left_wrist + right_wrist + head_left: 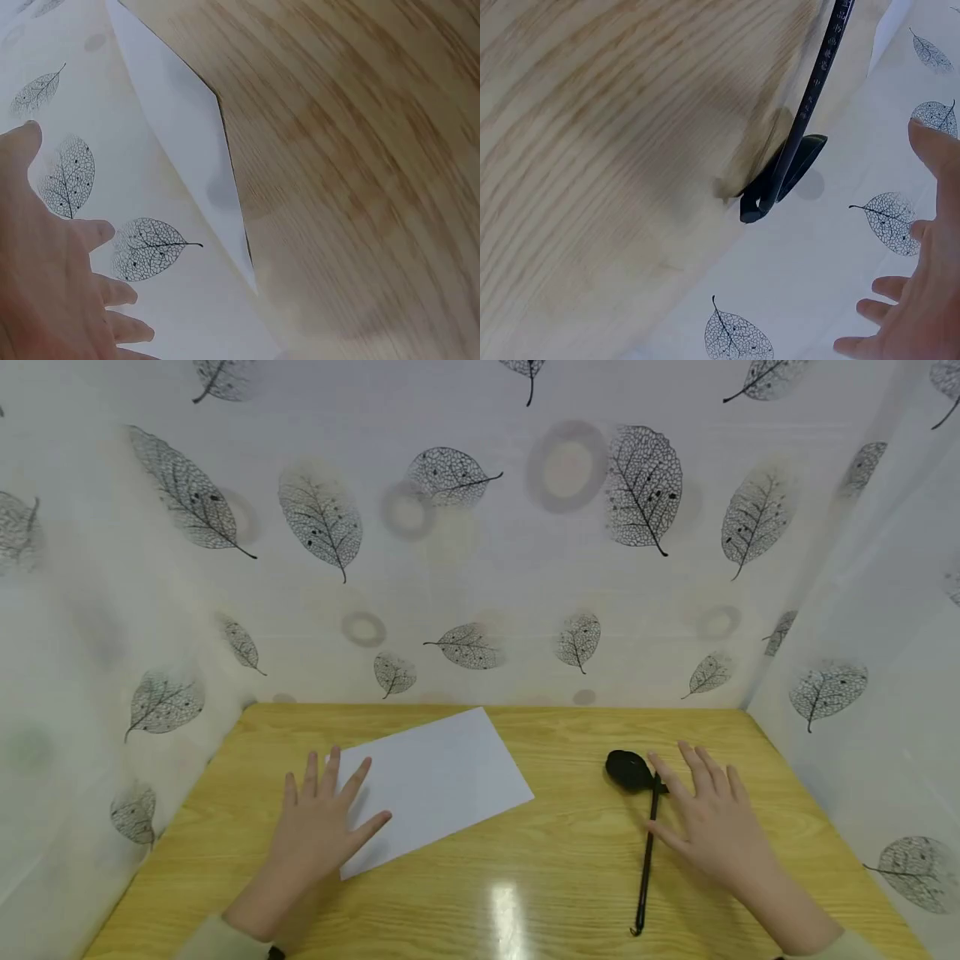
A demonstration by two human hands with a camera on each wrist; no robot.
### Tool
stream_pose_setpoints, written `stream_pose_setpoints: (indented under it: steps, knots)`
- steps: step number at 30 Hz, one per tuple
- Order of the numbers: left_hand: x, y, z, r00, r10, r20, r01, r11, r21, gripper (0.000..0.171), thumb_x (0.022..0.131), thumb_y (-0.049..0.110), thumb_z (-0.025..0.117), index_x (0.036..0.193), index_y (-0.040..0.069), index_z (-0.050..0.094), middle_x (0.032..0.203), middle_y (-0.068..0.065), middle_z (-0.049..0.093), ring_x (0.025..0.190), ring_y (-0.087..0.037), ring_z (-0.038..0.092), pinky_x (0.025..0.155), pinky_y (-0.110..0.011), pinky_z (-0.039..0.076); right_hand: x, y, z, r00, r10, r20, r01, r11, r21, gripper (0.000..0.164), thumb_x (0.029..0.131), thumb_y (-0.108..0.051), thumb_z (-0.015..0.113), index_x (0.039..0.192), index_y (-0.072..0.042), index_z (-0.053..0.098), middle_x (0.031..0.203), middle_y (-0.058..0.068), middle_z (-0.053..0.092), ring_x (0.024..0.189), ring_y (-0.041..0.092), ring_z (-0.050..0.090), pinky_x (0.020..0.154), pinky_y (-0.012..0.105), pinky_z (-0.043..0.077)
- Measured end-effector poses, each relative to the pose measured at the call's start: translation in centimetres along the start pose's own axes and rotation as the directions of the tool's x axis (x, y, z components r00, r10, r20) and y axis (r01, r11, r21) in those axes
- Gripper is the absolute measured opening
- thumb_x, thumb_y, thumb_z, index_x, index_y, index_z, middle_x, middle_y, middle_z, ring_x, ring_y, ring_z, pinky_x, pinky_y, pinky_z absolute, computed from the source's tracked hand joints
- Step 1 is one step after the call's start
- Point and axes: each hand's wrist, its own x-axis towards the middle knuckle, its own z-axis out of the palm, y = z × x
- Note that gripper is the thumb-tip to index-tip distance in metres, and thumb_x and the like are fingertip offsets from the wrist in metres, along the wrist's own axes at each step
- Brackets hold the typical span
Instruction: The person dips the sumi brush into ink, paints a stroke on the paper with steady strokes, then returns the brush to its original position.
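Left hand point(318, 835) hovers by paper point(442, 785), right hand point(716, 835) by brush point(647, 860), both wide, empty; rest point(628, 770) likely keeps brush tip off counter point(562, 860).

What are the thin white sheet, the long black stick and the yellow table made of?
The flat white rectangular sheet looks like matte paper: thin, with crisp straight edges. The long thin black stick looks smooth, with a faint sheen: maybe plastic or painted wood. The yellow, wood-grained tabletop seems glossy, since light glares on it: varnished wood or a printed covering.
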Motion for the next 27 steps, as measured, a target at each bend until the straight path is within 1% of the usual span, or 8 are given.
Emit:
stream_pose_setpoints:
  steps: [3,5,7,12,16,19,23,27]
  knots:
    - [0.0,-0.2,-0.1,1.0,0.018,-0.008,-0.018,1.0,0.01,0.084,0.098,0.069,0.059,0.163,0.02,0.044,0.17,-0.032,0.028,0.157,-0.061,0.02,0.121,-0.081,0.021,0.1,0.4,-0.4,0.996,-0.069,-0.055,0.069,0.998,-0.013,0.079,0.105,-0.071,0.043,0.164,-0.02,0.038,0.161,0.031,0.039,0.142,0.053,0.041,0.112,0.075,0.036]
    - [0.1,-0.3,-0.2,1.0,0.026,-0.01,-0.026,1.0,0.013,0.083,0.098,0.069,0.059,0.163,0.019,0.045,0.17,-0.032,0.028,0.156,-0.061,0.022,0.121,-0.081,0.024,0.1,0.6,-0.6,0.988,-0.121,-0.092,0.119,0.992,-0.03,0.083,0.107,-0.073,0.018,0.161,-0.016,0.043,0.157,0.03,0.043,0.139,0.051,0.045,0.11,0.072,0.04]
    - [0.1,-0.4,-0.2,0.999,0.032,-0.008,-0.032,0.999,0.016,0.083,0.098,0.069,0.059,0.162,0.018,0.046,0.169,-0.033,0.029,0.155,-0.062,0.023,0.119,-0.081,0.026,0.2,0.7,-0.9,0.977,-0.173,-0.124,0.168,0.985,-0.048,0.09,0.105,-0.07,0.002,0.156,-0.012,0.049,0.152,0.03,0.048,0.135,0.049,0.048,0.107,0.07,0.043]
    - [0.0,-0.4,-0.1,1.0,0.027,0.015,-0.027,0.999,0.018,0.082,0.099,0.068,0.059,0.161,0.016,0.047,0.169,-0.034,0.03,0.155,-0.063,0.024,0.119,-0.081,0.027,0.1,0.8,-1.3,0.942,-0.289,-0.171,0.28,0.957,-0.073,0.082,0.109,-0.059,0.004,0.151,-0.011,0.056,0.147,0.024,0.057,0.127,0.043,0.058,0.103,0.063,0.049]
    - [-0.1,-0.5,0.2,0.999,0.025,0.034,-0.026,0.999,0.027,0.083,0.099,0.069,0.058,0.161,0.016,0.047,0.168,-0.034,0.03,0.154,-0.063,0.026,0.12,-0.08,0.028,0.0,0.7,-1.2,0.914,-0.366,-0.176,0.351,0.93,-0.111,0.073,0.113,-0.048,0.007,0.148,-0.013,0.06,0.145,0.019,0.062,0.128,0.037,0.062,0.106,0.055,0.048]
    - [-0.1,-0.7,0.6,0.999,0.029,0.04,-0.03,0.999,0.035,0.083,0.099,0.068,0.058,0.161,0.015,0.048,0.168,-0.035,0.03,0.153,-0.063,0.028,0.12,-0.079,0.029,-0.2,0.4,-1.0,0.893,-0.41,-0.185,0.392,0.911,-0.126,0.068,0.114,-0.041,0.009,0.143,-0.013,0.064,0.141,0.017,0.066,0.125,0.034,0.065,0.106,0.051,0.049]
    - [-0.1,-1.0,1.0,0.998,0.024,0.061,-0.026,0.999,0.032,0.082,0.1,0.067,0.058,0.161,0.014,0.047,0.168,-0.036,0.029,0.153,-0.063,0.028,0.12,-0.079,0.028,-0.4,0.2,-0.6,0.867,-0.458,-0.196,0.441,0.889,-0.123,0.064,0.115,-0.035,0.012,0.138,-0.013,0.067,0.133,0.016,0.069,0.115,0.033,0.07,0.102,0.051,0.052]
    - [-0.1,-1.1,1.1,0.996,0.019,0.09,-0.022,0.999,0.027,0.082,0.1,0.066,0.058,0.161,0.012,0.047,0.167,-0.037,0.028,0.153,-0.064,0.027,0.12,-0.079,0.028,-0.8,0.2,0.1,0.849,-0.492,-0.191,0.476,0.87,-0.126,0.063,0.114,-0.033,0.011,0.137,-0.014,0.066,0.131,0.015,0.07,0.112,0.03,0.071,0.101,0.049,0.053]
